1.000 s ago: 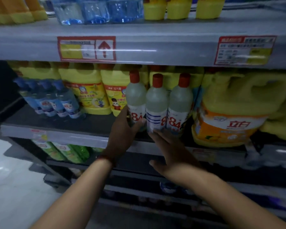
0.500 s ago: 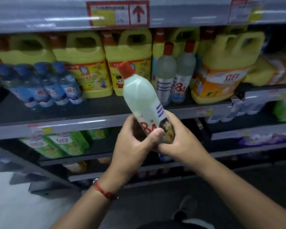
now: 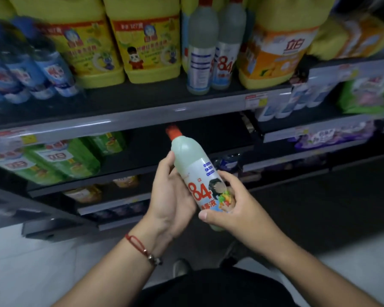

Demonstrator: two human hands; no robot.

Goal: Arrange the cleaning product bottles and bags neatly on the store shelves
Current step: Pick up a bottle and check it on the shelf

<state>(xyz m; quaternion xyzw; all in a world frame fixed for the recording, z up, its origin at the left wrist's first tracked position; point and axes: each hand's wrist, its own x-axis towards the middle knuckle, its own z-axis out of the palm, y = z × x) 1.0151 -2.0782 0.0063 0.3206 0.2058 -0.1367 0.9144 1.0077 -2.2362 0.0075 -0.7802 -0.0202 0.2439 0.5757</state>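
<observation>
While both hands hold it out in front of the shelves, the 84 bottle (image 3: 199, 185) hangs in mid-air, tilted with its red cap (image 3: 173, 132) leaning up and to the left, well clear of any shelf board. The left hand (image 3: 173, 197) curls around the back of the bottle, fingers wrapped on its upper body; the right hand (image 3: 230, 209) closes on the lower label, thumb under the base.

The likely trouble is in the return. Two matching bottles (image 3: 213, 47) stand close together on the shelf (image 3: 142, 100) above, squeezed between the yellow jugs (image 3: 142, 41) and an orange-labelled jug (image 3: 275, 56). Pushing the held bottle in beside them could knock these tall, narrow bottles over, since they look easy to tip. The smooth plastic could also slide through the fingers when one hand lets go to reposition. If the cap is loose, the tilt might let liquid seep; the cap's seal cannot be judged here. The blurred edges of the view suggest head motion, so aim could suffer.
</observation>
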